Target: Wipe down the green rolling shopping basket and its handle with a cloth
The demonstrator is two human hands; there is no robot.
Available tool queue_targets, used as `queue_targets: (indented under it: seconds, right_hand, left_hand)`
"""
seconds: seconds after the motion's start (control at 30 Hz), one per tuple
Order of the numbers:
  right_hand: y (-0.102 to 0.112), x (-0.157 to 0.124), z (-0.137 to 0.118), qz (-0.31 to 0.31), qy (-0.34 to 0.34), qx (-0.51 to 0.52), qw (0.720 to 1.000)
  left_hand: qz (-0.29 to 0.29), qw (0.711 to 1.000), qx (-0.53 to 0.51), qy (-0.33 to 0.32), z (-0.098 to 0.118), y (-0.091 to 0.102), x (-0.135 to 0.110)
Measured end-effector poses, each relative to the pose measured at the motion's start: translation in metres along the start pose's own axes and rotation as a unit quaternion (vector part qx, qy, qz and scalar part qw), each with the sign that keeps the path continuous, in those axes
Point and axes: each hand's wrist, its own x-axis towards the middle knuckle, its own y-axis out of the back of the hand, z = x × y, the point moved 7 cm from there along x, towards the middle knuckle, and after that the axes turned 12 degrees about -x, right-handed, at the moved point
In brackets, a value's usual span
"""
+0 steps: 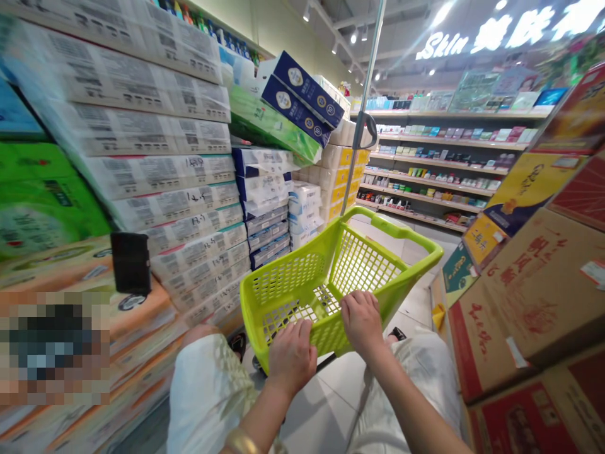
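Note:
A lime-green plastic shopping basket [290, 277] with perforated sides stands on the floor between my knees, with nothing visible inside it. My left hand [292, 353] has its fingers curled over the near rim. A short way to the right, my right hand [362, 318] grips the same rim, its fingers folded inward. The basket's loop handle [397, 228] is at the far end, apart from both hands. Part of a dark wheel shows under the near left corner.
Stacked paper packs [189, 170] rise at the left, with blue boxes [302, 94] leaning on top. A black object [131, 263] lies on orange packs. Cardboard cartons [534, 296] line the right. Shelves of small goods [439, 142] and a metal pole [363, 94] stand beyond the basket.

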Motion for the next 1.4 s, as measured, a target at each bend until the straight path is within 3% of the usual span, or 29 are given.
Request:
queue_targets:
  seconds: [0.17,0.27,0.37,0.43,0.67,0.93,1.03,1.17,1.23,1.4]
  right_hand:
    - [-0.003,-0.01,-0.044,-0.03,0.066,0.04,0.997]
    - [-0.002,-0.005,-0.028,-0.029,0.075,0.036,0.996]
    - [0.0,0.004,0.002,-0.016,0.045,0.0,0.999]
    - [0.0,0.006,0.007,-0.006,0.023,-0.016,1.0]
    - [-0.007,-0.009,-0.053,-0.026,0.073,0.038,0.996]
    - [-0.001,0.005,0.006,0.006,-0.002,-0.004,1.0]
    - [-0.006,0.001,-0.016,0.005,-0.016,-0.002,1.0]
    - [-0.011,-0.008,-0.059,-0.02,0.056,0.047,0.997]
    - [-0.009,-0.007,-0.053,-0.02,0.053,0.047,0.997]
    - [-0.004,0.001,-0.009,0.004,-0.014,0.002,1.0]
  left_hand:
    - [-0.003,1.0,0.004,-0.01,-0.004,0.0,0.001]
    - [0.004,1.0,0.001,-0.016,-0.006,0.002,0.0]
    - [0.012,1.0,0.006,-0.009,-0.006,0.002,0.001]
    - [0.013,1.0,0.01,-0.006,-0.004,0.002,0.003]
    - [-0.006,1.0,-0.005,-0.019,-0.002,-0.001,0.008]
    - [0.004,1.0,-0.007,-0.01,-0.006,-0.004,0.007]
    - [0.005,1.0,-0.007,-0.014,-0.004,-0.005,0.009]
    - [0.008,0.999,-0.015,-0.029,-0.004,-0.003,0.011]
    - [0.004,0.999,-0.012,-0.029,-0.005,-0.003,0.011]
    - [-0.002,1.0,-0.007,-0.013,-0.008,-0.005,0.009]
